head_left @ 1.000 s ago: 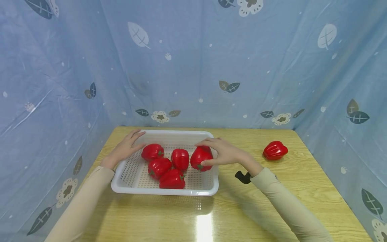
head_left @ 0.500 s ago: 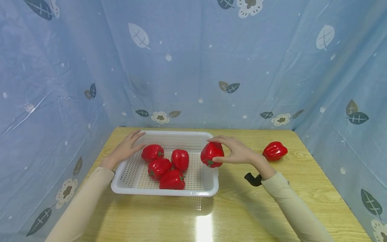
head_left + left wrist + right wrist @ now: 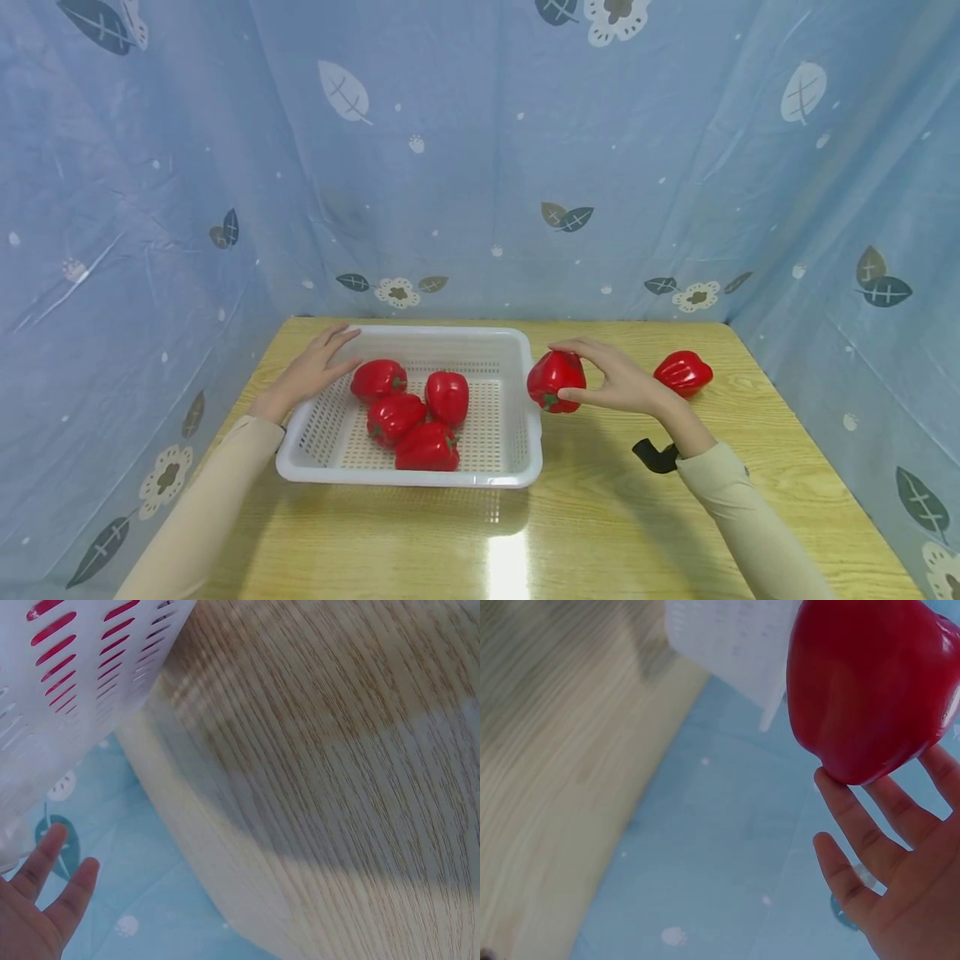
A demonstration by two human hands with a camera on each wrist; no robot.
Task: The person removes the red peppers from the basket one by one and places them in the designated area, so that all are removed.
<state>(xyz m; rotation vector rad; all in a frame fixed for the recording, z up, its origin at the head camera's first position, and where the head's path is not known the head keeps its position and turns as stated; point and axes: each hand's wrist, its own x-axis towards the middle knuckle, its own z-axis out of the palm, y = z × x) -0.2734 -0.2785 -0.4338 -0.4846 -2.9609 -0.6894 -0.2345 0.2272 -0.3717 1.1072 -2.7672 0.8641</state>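
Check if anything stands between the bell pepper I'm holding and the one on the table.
In the head view, only your right hand lies between the held red bell pepper and the loose bell pepper; nothing else does.

No readable text or labels anywhere.

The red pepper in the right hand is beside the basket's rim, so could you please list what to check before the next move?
1. Grip: right hand holds the red pepper between thumb and fingers: ok.
2. Clearance: pepper overlaps the right rim of the basket in the head view; gap between them: cannot tell.
3. Basket steadied: left hand is at its left side; whether it presses: cannot tell.
4. Contents: four peppers lie inside: ok.
5. Room on the right: bare tabletop shows between basket and loose pepper: ok.
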